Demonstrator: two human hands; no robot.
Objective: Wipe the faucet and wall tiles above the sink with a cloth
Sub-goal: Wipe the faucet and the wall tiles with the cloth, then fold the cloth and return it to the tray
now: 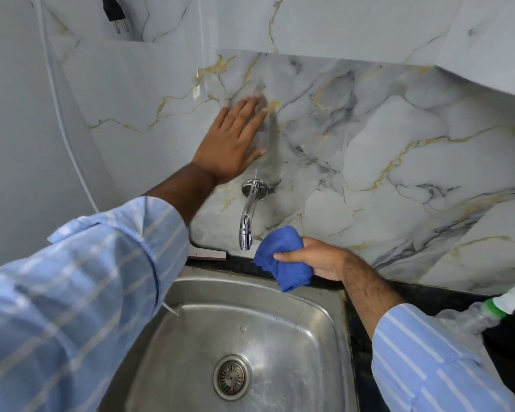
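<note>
A chrome faucet [248,217] juts from the marble-patterned wall tiles [384,150] above a steel sink [315,331]. My left hand [231,142] lies flat on the tiles just above the faucet, fingers spread, holding nothing. My right hand [312,258] grips a bunched blue cloth [281,258] just right of the faucet's spout, close to it but apart from it, over the sink's back rim.
A black stone counter [428,295] borders the sink. A clear plastic bottle with a green band [488,312] lies at the right edge. A black plug [115,13] hangs at top left, and a thin white hose [61,114] runs down the left wall.
</note>
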